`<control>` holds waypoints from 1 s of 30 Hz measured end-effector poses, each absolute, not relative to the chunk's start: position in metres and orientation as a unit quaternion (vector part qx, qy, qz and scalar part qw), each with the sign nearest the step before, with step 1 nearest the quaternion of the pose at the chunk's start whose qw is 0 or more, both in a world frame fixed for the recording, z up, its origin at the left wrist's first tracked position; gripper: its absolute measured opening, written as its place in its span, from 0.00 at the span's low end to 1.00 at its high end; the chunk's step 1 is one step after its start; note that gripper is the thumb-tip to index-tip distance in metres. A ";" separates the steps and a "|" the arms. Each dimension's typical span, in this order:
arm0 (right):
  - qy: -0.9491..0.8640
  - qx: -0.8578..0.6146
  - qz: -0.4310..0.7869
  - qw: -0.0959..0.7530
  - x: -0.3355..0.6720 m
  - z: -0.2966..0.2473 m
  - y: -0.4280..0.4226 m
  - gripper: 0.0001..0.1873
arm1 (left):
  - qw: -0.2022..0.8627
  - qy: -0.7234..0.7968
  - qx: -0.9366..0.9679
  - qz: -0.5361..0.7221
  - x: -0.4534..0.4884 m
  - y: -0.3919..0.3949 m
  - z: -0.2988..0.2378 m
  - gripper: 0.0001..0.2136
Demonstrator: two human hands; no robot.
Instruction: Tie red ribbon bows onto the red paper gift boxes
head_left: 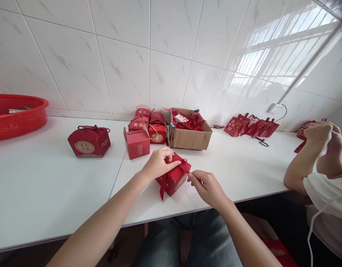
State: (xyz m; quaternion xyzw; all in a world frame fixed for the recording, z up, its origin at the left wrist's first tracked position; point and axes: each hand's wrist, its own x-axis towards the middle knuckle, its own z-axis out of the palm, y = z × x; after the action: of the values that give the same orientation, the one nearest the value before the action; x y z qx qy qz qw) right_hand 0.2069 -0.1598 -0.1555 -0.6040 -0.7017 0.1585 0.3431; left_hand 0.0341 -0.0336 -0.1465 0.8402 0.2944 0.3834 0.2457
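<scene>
In front of me a small red gift box point(172, 185) with a gold round emblem stands near the table's front edge. A red ribbon point(184, 165) lies over its top, and one tail hangs down the near left side. My left hand point(159, 163) grips the top of the box, its thumb laid across the lid beside the ribbon. At the box's right side my right hand point(206, 185) pinches the ribbon's other end between thumb and fingers. What the curled left fingertips touch is partly hidden.
Behind stands a cardboard box point(190, 139) of red ribbons and tags, beside several red gift boxes point(137, 144). A dark red box point(90, 142) and a red basin point(23, 124) are leftward. Red tags point(251, 126) lie right; a co-worker's forearms point(307, 155) rest at far right.
</scene>
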 end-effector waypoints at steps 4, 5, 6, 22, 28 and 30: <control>-0.743 -0.579 0.124 0.311 0.200 -0.155 -0.166 0.18 | 0.251 0.298 0.838 0.382 0.035 -0.034 -0.148 0.20; -0.752 -0.574 0.112 0.302 0.199 -0.156 -0.168 0.18 | 0.251 0.298 0.839 0.381 0.035 -0.034 -0.148 0.20; -0.760 -0.571 0.101 0.295 0.197 -0.156 -0.169 0.17 | 0.250 0.299 0.839 0.380 0.035 -0.035 -0.148 0.20; -0.670 -0.586 0.115 0.440 0.227 -0.137 -0.132 0.19 | 0.324 0.297 0.829 0.348 0.034 -0.034 -0.145 0.18; -0.691 -0.591 0.156 0.385 0.219 -0.133 -0.108 0.14 | 0.420 0.290 0.796 0.325 0.030 -0.037 -0.134 0.15; -0.699 -0.595 0.152 0.367 0.216 -0.131 -0.108 0.16 | 0.408 0.280 0.811 0.311 0.028 -0.036 -0.133 0.13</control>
State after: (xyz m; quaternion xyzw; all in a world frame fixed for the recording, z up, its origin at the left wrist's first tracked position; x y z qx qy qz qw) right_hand 0.2164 -0.1079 -0.1315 -0.5952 -0.6986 0.1522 0.3668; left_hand 0.0281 -0.0355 -0.1327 0.8114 0.2801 0.3105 0.4083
